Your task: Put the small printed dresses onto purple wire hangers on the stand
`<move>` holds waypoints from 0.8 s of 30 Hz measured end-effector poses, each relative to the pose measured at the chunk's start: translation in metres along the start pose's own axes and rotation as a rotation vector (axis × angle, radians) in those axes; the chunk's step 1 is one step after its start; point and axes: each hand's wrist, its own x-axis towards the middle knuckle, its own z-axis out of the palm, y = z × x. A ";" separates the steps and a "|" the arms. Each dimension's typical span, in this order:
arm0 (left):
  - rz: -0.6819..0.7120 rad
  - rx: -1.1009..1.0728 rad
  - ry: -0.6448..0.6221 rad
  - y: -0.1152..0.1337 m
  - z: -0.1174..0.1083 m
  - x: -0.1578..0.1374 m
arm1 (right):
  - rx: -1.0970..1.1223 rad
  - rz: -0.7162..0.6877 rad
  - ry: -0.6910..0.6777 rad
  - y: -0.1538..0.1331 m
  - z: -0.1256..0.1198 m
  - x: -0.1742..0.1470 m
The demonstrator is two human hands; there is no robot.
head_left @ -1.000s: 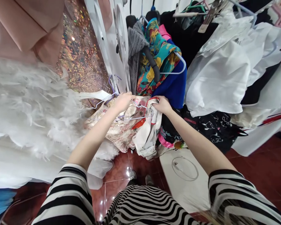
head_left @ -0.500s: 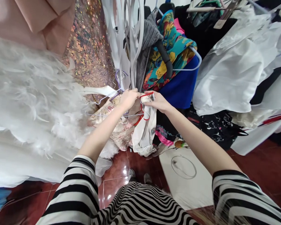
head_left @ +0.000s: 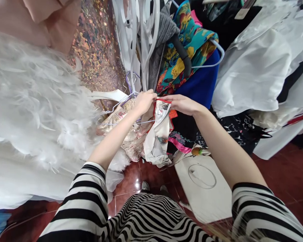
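Observation:
Between my hands hangs a white garment with red trim [head_left: 156,136], its lining and a small printed label turned toward me. The fingers of my left hand [head_left: 145,101] pinch its upper left corner. My right hand [head_left: 187,105] holds the right end of the red-trimmed top edge, fingers fairly straight along it and the thumb hidden. Just left, partly behind my left forearm, is a cream and pink floral garment [head_left: 132,143]. A pale thin hanger [head_left: 111,111] crosses above that floral piece, and its lower bar runs behind my left forearm.
White feathery clothing [head_left: 53,111] crowds the left side, beside a sequined fabric [head_left: 98,43]. At the back hang a teal floral garment [head_left: 178,67] and blue cloth [head_left: 199,85]. White garments [head_left: 255,70] fill the right. A white board [head_left: 204,198] lies on the red tiled floor [head_left: 131,174].
My right hand has shifted right and its fingers have straightened along the red edge. The garment's top is spread flatter, showing the label and orange-red cloth at its right. The view has shifted slightly.

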 end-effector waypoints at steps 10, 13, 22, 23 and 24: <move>0.018 -0.022 -0.036 -0.002 0.000 -0.004 | -0.046 -0.136 0.291 0.015 0.015 0.032; 0.011 -0.049 0.007 -0.004 0.007 0.000 | -0.071 -0.137 0.391 0.016 0.025 0.042; -0.031 -0.070 -0.028 -0.006 0.004 0.005 | -0.433 -0.294 0.381 0.014 0.033 0.018; -0.029 -0.070 -0.033 -0.005 0.002 0.003 | -0.485 -0.294 0.365 0.016 0.029 0.014; -0.032 -0.070 -0.036 -0.004 -0.001 0.002 | -0.537 -0.283 0.332 0.020 0.025 0.009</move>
